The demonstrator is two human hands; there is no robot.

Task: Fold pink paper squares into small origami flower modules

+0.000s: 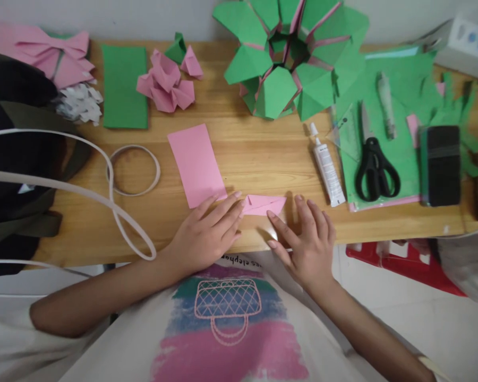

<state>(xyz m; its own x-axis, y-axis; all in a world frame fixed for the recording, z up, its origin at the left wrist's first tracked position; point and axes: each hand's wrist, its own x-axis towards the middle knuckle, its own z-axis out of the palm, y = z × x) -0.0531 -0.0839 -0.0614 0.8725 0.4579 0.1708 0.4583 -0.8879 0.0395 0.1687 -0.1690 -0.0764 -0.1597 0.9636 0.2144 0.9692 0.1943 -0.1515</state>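
A small folded piece of pink paper (266,205) lies on the wooden table, between my two hands. My left hand (212,227) rests flat with fingers stretched out; its fingertips reach the left end of the folded piece. Beside those fingers lies a flat pink paper sheet (197,164), its lower edge close to them. My right hand (307,239) has its fingers spread, the index fingertip at the lower right edge of the folded piece. Neither hand grips anything.
A glue tube (327,168) and black-handled scissors (376,159) lie right, the scissors on green sheets (406,180). Behind stands a green-and-pink folded paper ring (279,90). Pink folded pieces (165,82) and a green paper stack (125,87) sit back left. White cable (135,225) loops left.
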